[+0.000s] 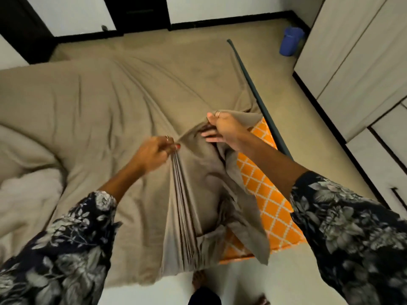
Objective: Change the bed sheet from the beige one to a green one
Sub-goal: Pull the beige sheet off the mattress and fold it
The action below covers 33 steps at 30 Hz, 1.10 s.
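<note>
Beige sheet (105, 102): was spread, creased, over most of the bed; its near right corner was lifted off the mattress and gathered up between the two hands.
Left hand (154, 151): was closed in a fist around a bunch of the beige sheet, the cloth pinched between thumb and fingers; a ring was seen on one finger.
Pleats (182, 205): a fan of tight folds was hung straight down from the left hand towards the floor.
Right hand (226, 129): was held slightly higher and farther out than the left; the sheet's edge was gripped between the thumb and the upper fingers, while the lower fingers were left spread beneath the cloth. A ring was seen here too.
Sheet relative to hands: a short taut ridge of cloth was stretched from one hand to the other; the rest was drawn in radiating creases away from the grip, across the bed.
Mattress (271, 203): an orange cover with a white lattice pattern was exposed at the near right corner, below and right of the right hand.
Bed frame rail (253, 84): a dark bar was seen along the bed's right side.
Sleeves (343, 216): dark cloth with pale flowers was worn on both arms.
Pale bedding (26, 194): was heaped at the left edge.
Blue bin (290, 40): was stood on the floor by the wardrobe (352, 62).
</note>
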Motion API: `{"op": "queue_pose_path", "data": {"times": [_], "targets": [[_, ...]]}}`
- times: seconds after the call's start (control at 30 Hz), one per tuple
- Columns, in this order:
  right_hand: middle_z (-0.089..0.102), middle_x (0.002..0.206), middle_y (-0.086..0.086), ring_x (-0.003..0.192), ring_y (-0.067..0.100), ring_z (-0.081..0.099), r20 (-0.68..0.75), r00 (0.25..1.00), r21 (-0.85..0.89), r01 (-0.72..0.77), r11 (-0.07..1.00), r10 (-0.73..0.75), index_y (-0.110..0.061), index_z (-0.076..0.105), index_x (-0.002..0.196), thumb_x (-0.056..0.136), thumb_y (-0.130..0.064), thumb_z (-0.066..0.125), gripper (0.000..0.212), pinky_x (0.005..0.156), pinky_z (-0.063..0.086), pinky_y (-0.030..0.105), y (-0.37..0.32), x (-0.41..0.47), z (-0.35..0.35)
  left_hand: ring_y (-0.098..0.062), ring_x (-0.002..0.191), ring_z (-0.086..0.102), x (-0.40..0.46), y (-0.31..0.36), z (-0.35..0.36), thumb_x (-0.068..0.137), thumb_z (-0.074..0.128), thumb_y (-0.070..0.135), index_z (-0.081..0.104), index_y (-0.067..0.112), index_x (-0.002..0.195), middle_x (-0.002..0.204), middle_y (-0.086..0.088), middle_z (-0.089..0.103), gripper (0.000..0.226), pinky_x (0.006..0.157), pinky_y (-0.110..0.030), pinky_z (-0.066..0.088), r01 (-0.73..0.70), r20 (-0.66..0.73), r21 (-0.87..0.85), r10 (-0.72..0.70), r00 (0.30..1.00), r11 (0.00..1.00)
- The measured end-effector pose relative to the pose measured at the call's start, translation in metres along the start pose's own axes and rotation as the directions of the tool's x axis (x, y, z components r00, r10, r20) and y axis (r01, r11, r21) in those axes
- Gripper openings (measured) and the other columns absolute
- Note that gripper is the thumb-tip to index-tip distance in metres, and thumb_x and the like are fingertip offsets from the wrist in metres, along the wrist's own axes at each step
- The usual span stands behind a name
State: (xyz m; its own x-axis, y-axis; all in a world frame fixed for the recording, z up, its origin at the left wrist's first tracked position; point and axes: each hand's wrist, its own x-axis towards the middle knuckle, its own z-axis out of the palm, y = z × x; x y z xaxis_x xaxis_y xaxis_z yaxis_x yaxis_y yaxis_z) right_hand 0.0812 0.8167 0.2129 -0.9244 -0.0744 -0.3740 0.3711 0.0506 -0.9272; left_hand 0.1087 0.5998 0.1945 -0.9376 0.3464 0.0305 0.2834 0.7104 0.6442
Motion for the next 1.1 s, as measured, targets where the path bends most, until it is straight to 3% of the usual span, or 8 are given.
{"op": "queue_pose_path", "data": {"times": [0.13,0.27,0.33,0.43,0.53,0.67,0.8,1.1], "targets": [[0.052,0.069,0.0,0.048,-0.001,0.051,0.065,0.995,-0.127,0.08,0.989,-0.073,-0.015,0.047,0.09,0.088,0.003,0.051,0.019,0.044,0.038,0.011,0.006,0.027,0.023,-0.002,0.043,0.049,0.031,-0.042,-0.06,0.094,0.056,0.015,0.049,0.014,0.06,0.057,-0.007,0.051,0.035,0.05,-0.024,0.049,0.17,-0.284,-0.285,-0.252,0.925,0.943],[0.047,0.086,-0.006,0.081,0.012,0.048,0.138,0.989,-0.595,0.123,0.794,-0.05,0.005,0.047,0.122,0.088,-0.003,0.059,0.036,0.063,0.035,0.019,0.035,0.043,0.048,-0.004,0.051,0.048,0.062,-0.061,-0.126,0.095,0.054,0.014,0.043,0.017,0.058,0.056,0.002,0.045,0.038,0.05,-0.021,0.051,0.191,-0.446,-0.364,-0.35,0.823,0.912],[0.048,0.094,-0.003,0.084,0.012,0.048,0.157,0.987,-0.654,0.124,0.746,-0.027,-0.002,0.047,0.127,0.088,-0.008,0.062,0.043,0.062,0.035,0.02,0.037,0.051,0.067,-0.009,0.057,0.049,0.068,-0.072,-0.143,0.096,0.053,0.013,0.045,0.015,0.062,0.064,-0.005,0.045,0.035,0.048,-0.014,0.051,0.214,-0.461,-0.391,-0.391,0.796,0.895],[0.048,0.107,0.004,0.085,0.012,0.049,0.229,0.973,-0.672,0.144,0.726,0.018,-0.009,0.043,0.134,0.09,-0.014,0.062,0.049,0.062,0.037,0.017,0.034,0.065,0.103,-0.017,0.058,0.053,0.064,-0.103,-0.141,0.095,0.055,0.011,0.047,0.013,0.059,0.063,-0.009,0.048,0.036,0.053,-0.024,0.055,0.337,-0.412,-0.402,-0.497,0.764,0.851],[0.054,0.122,0.009,0.108,0.02,0.054,0.295,0.955,-0.711,0.2,0.674,0.028,-0.011,0.044,0.135,0.091,-0.019,0.061,0.047,0.085,0.04,0.022,0.026,0.076,0.137,-0.026,0.07,0.06,0.057,-0.137,-0.126,0.091,0.057,0.01,0.049,0.012,0.057,0.069,-0.017,0.057,0.035,0.07,-0.04,0.055,0.448,-0.325,-0.411,-0.586,0.742,0.794],[0.054,0.13,0.009,0.122,0.023,0.051,0.299,0.951,-0.733,0.174,0.657,0.082,-0.012,0.044,0.136,0.093,-0.022,0.057,0.046,0.093,0.036,0.022,0.029,0.091,0.157,-0.023,0.059,0.054,0.051,-0.14,-0.098,0.091,0.058,0.011,0.053,0.011,0.064,0.082,-0.019,0.06,0.028,0.064,-0.031,0.05,0.558,-0.161,-0.367,-0.642,0.75,0.744],[0.052,0.136,0.009,0.127,0.025,0.047,0.286,0.955,-0.778,0.186,0.6,0.075,-0.009,0.048,0.133,0.094,-0.021,0.055,0.042,0.097,0.036,0.025,0.036,0.094,0.149,-0.03,0.081,0.06,0.039,-0.132,-0.067,0.092,0.056,0.018,0.063,0.0,0.081,0.096,-0.022,0.065,0.022,0.077,-0.037,0.048,0.581,-0.096,-0.293,-0.628,0.772,0.759],[0.061,0.119,0.02,0.116,0.03,0.055,0.24,0.965,-0.815,0.141,0.562,0.107,0.004,0.062,0.115,0.092,-0.012,0.053,0.029,0.093,0.041,0.029,0.047,0.069,0.018,-0.018,0.083,0.046,0.026,-0.062,0.005,0.094,0.055,0.015,0.056,0.007,0.08,0.077,-0.005,0.051,0.016,0.07,-0.025,0.036,0.62,0.12,-0.088,-0.61,0.784,0.78]]}}
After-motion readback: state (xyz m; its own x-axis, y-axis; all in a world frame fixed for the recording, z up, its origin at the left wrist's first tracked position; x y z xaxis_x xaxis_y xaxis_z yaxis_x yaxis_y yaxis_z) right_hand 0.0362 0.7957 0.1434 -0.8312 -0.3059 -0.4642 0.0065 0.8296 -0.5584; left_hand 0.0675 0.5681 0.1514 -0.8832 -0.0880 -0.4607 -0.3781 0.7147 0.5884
